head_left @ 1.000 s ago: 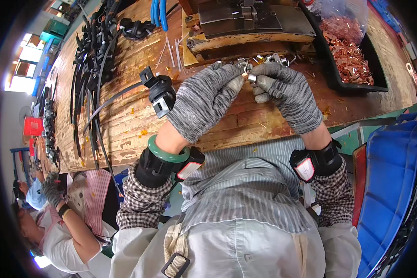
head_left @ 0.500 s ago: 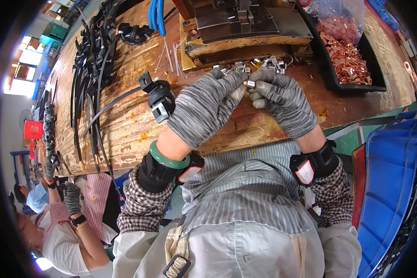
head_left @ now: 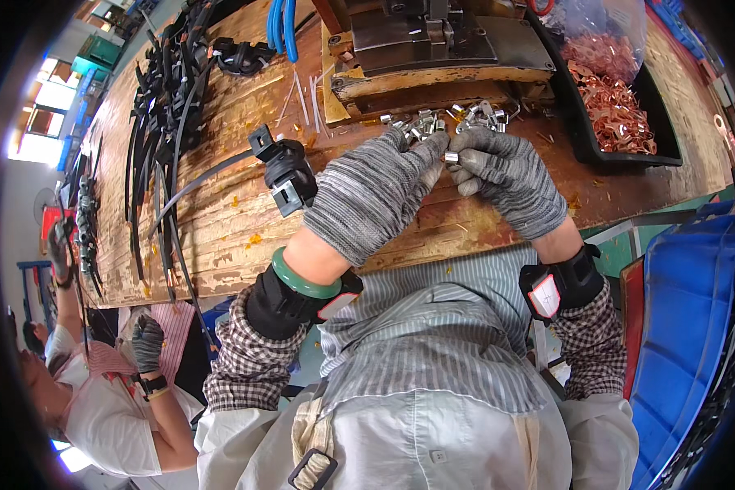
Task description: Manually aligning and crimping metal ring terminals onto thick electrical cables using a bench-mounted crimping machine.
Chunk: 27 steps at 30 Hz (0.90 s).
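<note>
The right hand's (head_left: 510, 181) thumb and forefinger are pinching a small silver metal sleeve (head_left: 451, 158), holding it just above the bench. The left hand's (head_left: 371, 194) thumb and forefinger are drawing together right beside it; whether they are gripping anything, I cannot tell. Loose silver pieces (head_left: 483, 120) are lying just past the fingertips, before a metal machine (head_left: 420, 53). The wooden bench (head_left: 220, 237) is showing scuffed, flaking patches, with thin pale strips (head_left: 303, 100) scattering across it. A black fitting (head_left: 290, 173) is resting near the left wrist, and black cables (head_left: 167, 106) are piling farther left. To the right, a black tray (head_left: 668, 158) is holding copper pieces (head_left: 612, 110); a blue crate (head_left: 686, 310) is standing beyond the bench edge. At far left, a gloved co-worker (head_left: 110, 416) is sitting alongside, and daylight is coming through windows (head_left: 41, 147).
</note>
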Available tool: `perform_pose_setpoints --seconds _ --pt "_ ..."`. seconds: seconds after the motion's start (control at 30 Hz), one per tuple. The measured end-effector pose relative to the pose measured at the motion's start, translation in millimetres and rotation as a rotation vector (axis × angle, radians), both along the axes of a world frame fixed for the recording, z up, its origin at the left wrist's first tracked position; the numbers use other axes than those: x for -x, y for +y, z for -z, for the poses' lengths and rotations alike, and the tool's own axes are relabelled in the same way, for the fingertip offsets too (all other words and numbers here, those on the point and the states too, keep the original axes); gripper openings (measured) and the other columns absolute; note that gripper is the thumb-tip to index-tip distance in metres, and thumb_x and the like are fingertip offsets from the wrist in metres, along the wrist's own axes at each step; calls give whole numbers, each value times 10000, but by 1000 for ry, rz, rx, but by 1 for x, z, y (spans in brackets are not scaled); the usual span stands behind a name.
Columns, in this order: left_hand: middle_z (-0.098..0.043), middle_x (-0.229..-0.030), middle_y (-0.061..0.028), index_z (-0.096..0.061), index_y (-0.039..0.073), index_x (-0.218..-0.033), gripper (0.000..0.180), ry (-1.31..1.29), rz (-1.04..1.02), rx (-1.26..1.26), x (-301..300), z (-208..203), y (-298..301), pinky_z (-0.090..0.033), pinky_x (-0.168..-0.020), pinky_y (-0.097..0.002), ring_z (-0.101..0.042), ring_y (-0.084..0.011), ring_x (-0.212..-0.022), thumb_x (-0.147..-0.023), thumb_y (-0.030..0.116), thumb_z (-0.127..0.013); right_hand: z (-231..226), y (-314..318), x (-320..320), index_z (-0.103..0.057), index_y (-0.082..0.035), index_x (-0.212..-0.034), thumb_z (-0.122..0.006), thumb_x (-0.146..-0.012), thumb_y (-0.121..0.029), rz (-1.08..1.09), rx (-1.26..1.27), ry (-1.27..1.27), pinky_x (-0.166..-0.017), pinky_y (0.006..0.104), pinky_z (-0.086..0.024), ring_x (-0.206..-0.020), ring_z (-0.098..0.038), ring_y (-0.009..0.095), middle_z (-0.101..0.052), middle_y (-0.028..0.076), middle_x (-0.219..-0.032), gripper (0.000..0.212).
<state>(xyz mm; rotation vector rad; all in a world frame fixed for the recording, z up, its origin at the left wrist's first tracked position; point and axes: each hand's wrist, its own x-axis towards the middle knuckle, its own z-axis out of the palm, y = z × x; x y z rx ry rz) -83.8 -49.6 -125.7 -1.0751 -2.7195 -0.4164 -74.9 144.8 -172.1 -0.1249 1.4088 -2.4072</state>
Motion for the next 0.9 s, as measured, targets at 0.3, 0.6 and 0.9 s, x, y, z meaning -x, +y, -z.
perform_pose_setpoints --seconds 0.3,0.6,0.9 --pt "-588 -903 -151 -563 80 -1087 278 -104 17 -86 -3 4 -1 -468 -684 -370 -575 -310 -793 -852 217 -504 -35 -1 -6 -624 -5 -954 -589 -810 -87 87 -409 48 -564 192 -489 -649 -616 109 -631 51 -766 169" --pt "-569 -1050 -138 -534 7 -1131 398 -639 124 -393 12 -1 -7 -404 -842 -309 -527 -217 -961 -891 319 -477 -34 -2 -1 -621 0 -951 -581 -796 -129 26 -583 282 -555 207 -480 -646 -603 100 -628 46 -789 206" --pt "-581 -836 -195 -553 32 -906 270 -419 67 -329 13 12 -4 -439 -714 -429 -558 -367 -822 -786 274 -536 -15 -5 -2 -591 33 -985 -583 -808 -147 106 -607 182 -575 210 -447 -628 -550 95 -597 49 -790 253"
